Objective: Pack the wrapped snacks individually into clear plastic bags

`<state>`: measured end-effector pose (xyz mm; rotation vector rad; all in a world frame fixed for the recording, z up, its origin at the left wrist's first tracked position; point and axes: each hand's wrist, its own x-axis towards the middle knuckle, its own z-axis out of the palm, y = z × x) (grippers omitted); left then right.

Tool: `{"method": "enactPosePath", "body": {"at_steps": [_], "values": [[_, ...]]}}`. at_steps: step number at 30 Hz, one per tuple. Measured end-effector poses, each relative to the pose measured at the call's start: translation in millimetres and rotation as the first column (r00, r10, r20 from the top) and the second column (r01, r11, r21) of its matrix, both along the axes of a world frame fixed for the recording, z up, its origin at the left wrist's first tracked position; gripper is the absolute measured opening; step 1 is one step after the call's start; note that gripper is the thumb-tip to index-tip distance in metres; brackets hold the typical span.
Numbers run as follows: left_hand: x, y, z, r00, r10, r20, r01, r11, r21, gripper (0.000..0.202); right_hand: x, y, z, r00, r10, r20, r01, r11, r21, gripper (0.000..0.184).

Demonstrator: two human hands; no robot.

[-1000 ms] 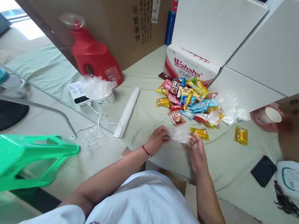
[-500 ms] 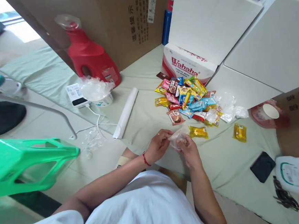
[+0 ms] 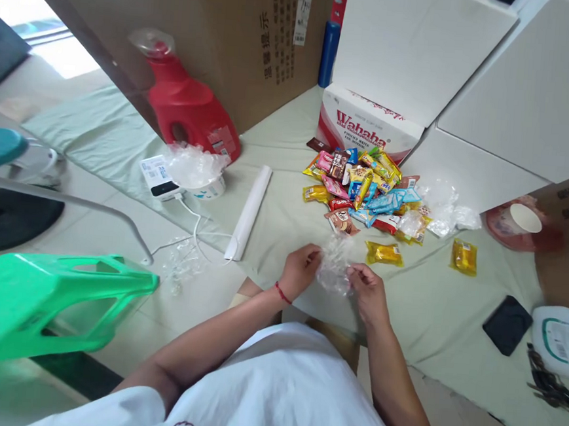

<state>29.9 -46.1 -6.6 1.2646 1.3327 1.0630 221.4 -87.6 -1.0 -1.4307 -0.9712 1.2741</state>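
Both my hands hold a crumpled clear plastic bag [image 3: 333, 267] just above the pale green cloth [image 3: 274, 219]. My left hand [image 3: 300, 270], with a red string at the wrist, pinches the bag's left edge. My right hand [image 3: 367, 293] pinches its right edge. Beyond the bag lies a pile of colourful snack packets [image 3: 360, 189]. A yellow packet [image 3: 384, 253] lies close to my right hand, and another yellow packet [image 3: 463, 256] lies further right.
A white roll [image 3: 249, 211], a red jug [image 3: 189, 110], a Wahaha box [image 3: 365, 124], large cardboard and white boxes stand behind. A green plastic stool [image 3: 45, 306] is at the left. A black phone [image 3: 507, 324] and a paper cup [image 3: 523, 218] lie at the right.
My hands first held the bag stretched flat, came together, and now hold it bunched and upright between them.
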Motion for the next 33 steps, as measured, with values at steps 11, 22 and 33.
{"method": "enactPosePath", "body": {"at_steps": [11,22,33], "values": [[7,8,-10.1,0.863,0.398,0.312,-0.231,0.859,-0.456,0.021,22,-30,-9.8,0.976,-0.203,-0.082,0.185,0.965,-0.185,0.046],[0,26,0.2,0.848,0.430,0.311,-0.256,0.845,-0.469,0.007,45,-45,-4.0,0.995,0.007,0.100,0.014,0.977,-0.211,0.047],[20,23,17.5,0.755,0.488,0.438,-0.215,0.816,-0.537,0.020,50,-76,23.0,0.839,-0.152,0.523,0.196,0.980,-0.028,0.047]]}}
